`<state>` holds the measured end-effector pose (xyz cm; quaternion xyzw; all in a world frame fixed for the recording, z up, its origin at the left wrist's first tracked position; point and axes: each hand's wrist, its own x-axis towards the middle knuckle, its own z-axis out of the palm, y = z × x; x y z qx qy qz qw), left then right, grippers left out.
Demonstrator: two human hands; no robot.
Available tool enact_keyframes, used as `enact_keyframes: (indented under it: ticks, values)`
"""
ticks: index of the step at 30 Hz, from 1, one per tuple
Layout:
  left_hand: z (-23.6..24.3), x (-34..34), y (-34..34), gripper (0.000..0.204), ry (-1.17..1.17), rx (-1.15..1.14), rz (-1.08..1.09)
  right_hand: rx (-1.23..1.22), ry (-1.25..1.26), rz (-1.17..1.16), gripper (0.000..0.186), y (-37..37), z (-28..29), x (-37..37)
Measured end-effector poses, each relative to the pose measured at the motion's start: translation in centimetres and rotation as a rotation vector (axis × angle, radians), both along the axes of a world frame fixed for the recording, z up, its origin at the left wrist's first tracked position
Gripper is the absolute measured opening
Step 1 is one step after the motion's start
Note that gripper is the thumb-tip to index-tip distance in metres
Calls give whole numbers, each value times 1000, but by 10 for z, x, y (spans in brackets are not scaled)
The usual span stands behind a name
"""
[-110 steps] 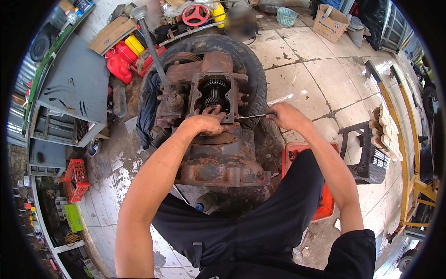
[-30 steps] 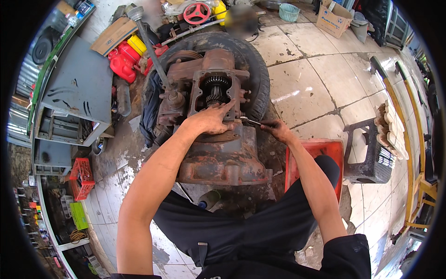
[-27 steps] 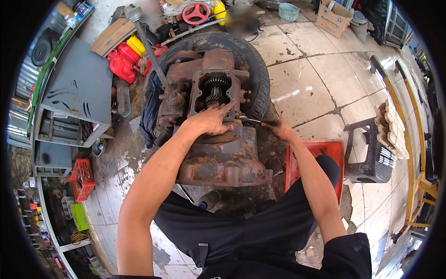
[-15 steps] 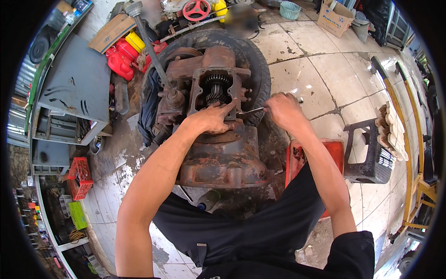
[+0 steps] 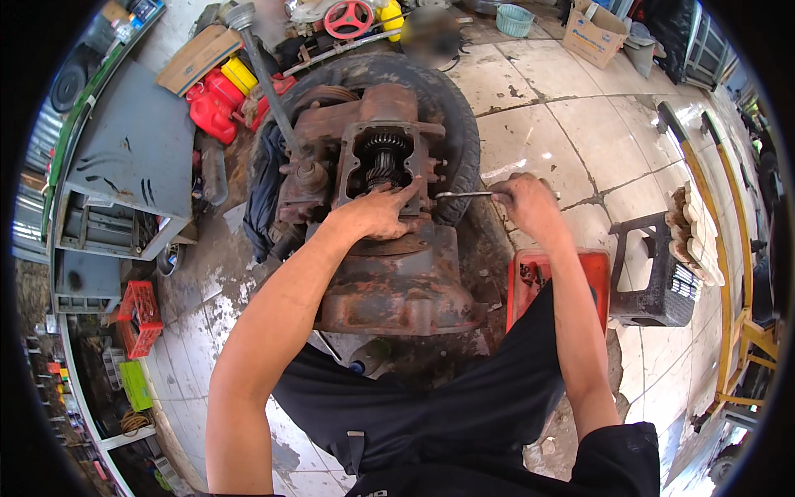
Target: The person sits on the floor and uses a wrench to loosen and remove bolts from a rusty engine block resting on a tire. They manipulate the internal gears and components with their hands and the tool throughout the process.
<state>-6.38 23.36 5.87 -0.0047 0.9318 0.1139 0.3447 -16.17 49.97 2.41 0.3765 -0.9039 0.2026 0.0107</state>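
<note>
A rusty gearbox (image 5: 389, 282) lies in front of me, its upper part over a tyre (image 5: 465, 132). Dark gears (image 5: 386, 157) show through the rectangular opening in its housing. My left hand (image 5: 383, 213) rests on the near edge of that opening, fingers spread, the index finger pointing along the right rim; some fingertips are hidden. Closed around the outer end of a metal wrench (image 5: 468, 195) is my right hand (image 5: 530, 205), to the right of the housing. The wrench's other end reaches the gearbox's right side, by its bolts. Whether it sits on a bolt I cannot tell.
A red tray (image 5: 588, 273) with small dark parts is by my right knee. A black stool (image 5: 642, 306) stands right of it. A long lever (image 5: 269, 79) rises from the gearbox's left. Beyond are a grey cabinet (image 5: 132, 141) and red containers (image 5: 211, 112).
My right hand has moved slightly right and nearer to me with the wrench, which now shows more of its length. The left hand has stayed on the housing.
</note>
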Motion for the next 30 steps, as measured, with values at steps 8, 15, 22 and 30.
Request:
enact_keyframes:
  ticks: [8, 15, 22, 30]
  values:
    - [-8, 7, -6, 90, 95, 17, -11, -201, -532, 64, 23, -1, -65, 3]
    - [-7, 6, -5, 90, 99, 26, -23, -274, -774, 95, 26, -10, -96, 2]
    - [-5, 8, -6, 88, 106, 14, -31, -187, -606, 144, 24, -12, -83, -10]
    - [-5, 10, -8, 87, 146, 43, -47, 37, -23, 244, 14, -36, 5, -15]
